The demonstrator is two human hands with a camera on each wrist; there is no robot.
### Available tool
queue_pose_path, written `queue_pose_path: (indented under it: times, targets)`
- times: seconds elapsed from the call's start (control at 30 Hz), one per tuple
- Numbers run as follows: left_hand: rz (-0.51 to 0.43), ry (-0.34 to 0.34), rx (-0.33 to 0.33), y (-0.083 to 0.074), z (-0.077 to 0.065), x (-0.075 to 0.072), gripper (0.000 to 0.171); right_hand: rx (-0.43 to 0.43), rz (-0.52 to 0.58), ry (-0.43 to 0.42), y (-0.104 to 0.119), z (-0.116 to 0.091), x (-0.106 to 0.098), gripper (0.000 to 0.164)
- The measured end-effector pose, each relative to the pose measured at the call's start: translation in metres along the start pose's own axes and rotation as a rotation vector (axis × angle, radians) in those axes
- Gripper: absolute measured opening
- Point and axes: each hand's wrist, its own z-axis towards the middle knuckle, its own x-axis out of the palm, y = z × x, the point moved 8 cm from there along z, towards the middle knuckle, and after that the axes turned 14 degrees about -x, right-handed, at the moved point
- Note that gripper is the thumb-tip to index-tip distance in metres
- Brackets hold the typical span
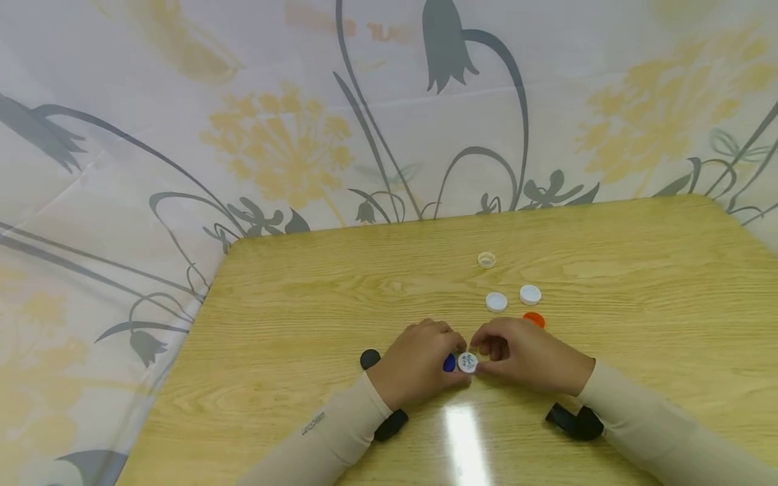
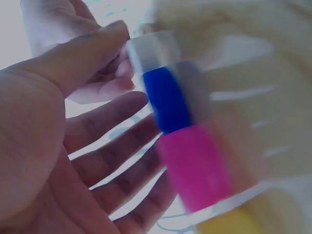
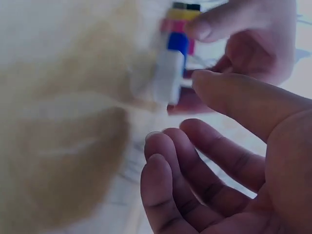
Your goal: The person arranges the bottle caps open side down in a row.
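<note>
- L hand (image 1: 419,361): thumb and index are apart, one on near side and one on far side of the caps; other fingers look rather straight, w/o curling on anything.
- R hand (image 1: 529,354): thumb and index tips come at the right edge of the printed white cap (image 1: 468,362); if they pinch it or only push it, I cannot tell.
- This white cap is b/w the two hands' fingertips, print side up. The blue cap (image 1: 449,363) is next to it, inside the L thumb-index gap.
- Behind the L fingertips, toward its wrist, same row goes on: pink cap (image 2: 195,168), yellow cap (image 2: 229,223), then black cap (image 1: 370,359) at the end.
- Beyond the grip, farther from the person: two plain white caps (image 1: 496,302) and a pale cap (image 1: 486,260); orange cap (image 1: 533,319) is just past R hand, partly hidden by it.
- Step in hand, prob.: to set white cap in line w/ blue.
- To do it well: push low on the rim, w/ light force, bec. a row of small caps may bend or slide easily.
- L thumb and index should work as side guides only, w/o squeezing; R tips should give the push straight along the row.
</note>
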Motion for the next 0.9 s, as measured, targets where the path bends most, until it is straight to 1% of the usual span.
queue_pose_path:
  times: [0.1,0.23,0.3,0.37,0.47,0.6,0.77,0.9]
  targets:
    - [-0.041,-0.001,-0.001,-0.001,0.001,-0.012,0.039,-0.003,-0.066,-0.038,0.001,-0.003,-0.014,0.021]
    - [-0.087,-0.054,-0.028,0.003,0.006,-0.038,0.034,-0.005,-0.121,-0.111,0.000,-0.003,-0.036,0.015]
    - [-0.086,-0.089,-0.032,0.005,0.010,-0.050,0.032,0.012,-0.140,-0.135,-0.003,-0.001,-0.046,0.014]
    - [-0.056,-0.120,-0.018,0.005,0.016,-0.059,0.029,0.030,-0.167,-0.147,-0.007,0.003,-0.054,0.013]
    - [-0.031,-0.134,0.006,0.004,0.026,-0.068,0.027,0.054,-0.223,-0.149,-0.016,0.010,-0.066,0.014]
    - [0.011,-0.101,0.009,0.000,0.045,-0.071,0.026,0.076,-0.273,-0.132,-0.028,0.018,-0.078,0.018]
    - [0.085,-0.051,-0.013,-0.001,0.072,-0.065,0.028,0.097,-0.308,-0.097,-0.044,0.027,-0.089,0.022]
    - [0.146,-0.035,-0.035,0.001,0.094,-0.060,0.029,0.125,-0.318,-0.070,-0.058,0.033,-0.094,0.025]
